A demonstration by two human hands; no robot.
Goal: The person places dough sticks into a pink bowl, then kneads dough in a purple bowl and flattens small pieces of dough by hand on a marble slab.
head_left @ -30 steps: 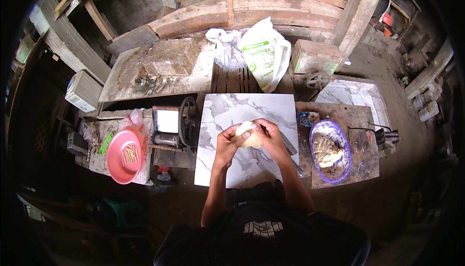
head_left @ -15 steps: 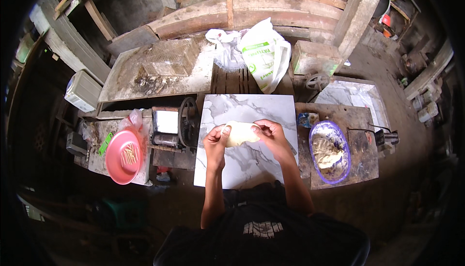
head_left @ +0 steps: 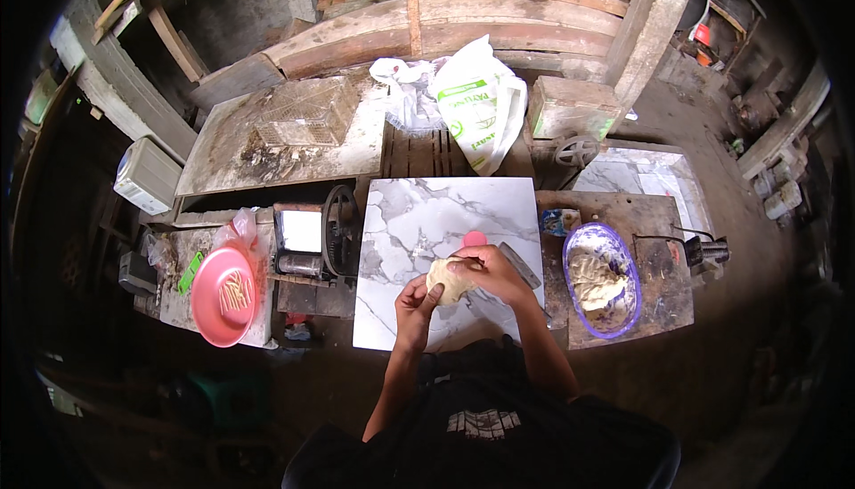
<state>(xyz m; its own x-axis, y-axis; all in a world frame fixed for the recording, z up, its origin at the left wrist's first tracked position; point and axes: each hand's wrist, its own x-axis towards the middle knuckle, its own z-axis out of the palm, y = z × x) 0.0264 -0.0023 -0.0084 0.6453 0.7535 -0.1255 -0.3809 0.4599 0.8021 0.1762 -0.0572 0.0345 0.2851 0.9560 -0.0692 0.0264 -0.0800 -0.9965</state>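
Observation:
A flattened piece of pale dough [head_left: 450, 280] is held over the marble-patterned board [head_left: 401, 213]. My left hand [head_left: 414, 311] pinches its lower left, thumb on top. My right hand [head_left: 494, 275] is higher, fingers closed on its upper right edge. A small round pink item [head_left: 474, 239] shows behind my right hand, and a grey flat tool [head_left: 519, 262], partly hidden, lies on the board's right side. A purple oval basin [head_left: 629, 311] with a dough mass [head_left: 595, 280] is at right. A pink basin [head_left: 214, 315] with thin dough strips [head_left: 235, 291] is at left.
A hand-cranked roller machine [head_left: 303, 248] stands left of the board, with another clamped metal device [head_left: 702, 250] at far right. Behind are white plastic bags [head_left: 476, 106], a wire cage [head_left: 303, 119], a wooden box [head_left: 570, 110] and a pale plastic container [head_left: 147, 173].
My hands have come lower, my right now above my left. The stretched dough is more bunched and tilted, and the pink item behind it has come into view.

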